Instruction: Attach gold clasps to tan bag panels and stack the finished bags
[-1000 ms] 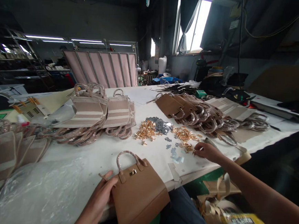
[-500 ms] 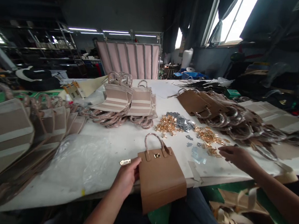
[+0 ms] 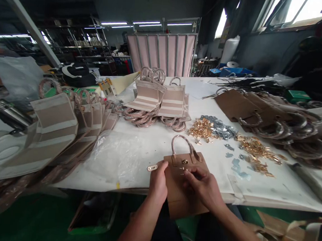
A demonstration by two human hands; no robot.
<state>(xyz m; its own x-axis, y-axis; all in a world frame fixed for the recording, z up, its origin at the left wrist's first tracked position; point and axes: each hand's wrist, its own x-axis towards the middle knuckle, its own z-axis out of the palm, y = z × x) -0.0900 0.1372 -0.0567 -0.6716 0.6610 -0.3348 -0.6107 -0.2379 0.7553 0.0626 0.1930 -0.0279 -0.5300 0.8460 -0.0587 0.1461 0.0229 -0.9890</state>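
A small brown handbag (image 3: 175, 205) leans at the table's front edge, its wrapped handle loop (image 3: 182, 137) upward. My left hand (image 3: 158, 183) is closed on the bag's left edge, thumb on the front. Just left of that thumb a gold slotted plate (image 3: 152, 167) sticks out; what it is attached to is hidden. Between the thumb and fingers of my right hand (image 3: 203, 185) is a small gold metal fitting (image 3: 183, 169), in front of the bag. Slightly above it, a gold clasp (image 3: 185, 161) sits on the bag below the handle.
Gold fittings (image 3: 201, 128) and grey metal plates (image 3: 223, 128) lie heaped beyond the bag, with more gold pieces (image 3: 255, 148) rightward. Striped bags (image 3: 148, 96) stand behind and at left (image 3: 56, 118). Brown bags (image 3: 240, 106) are stacked at right. Clear plastic (image 3: 113, 157) covers the left front.
My right hand has moved left from beside the gold pieces to the bag's front, now with a small gold fitting in its fingers. My left hand still grips the bag. The view has turned left.
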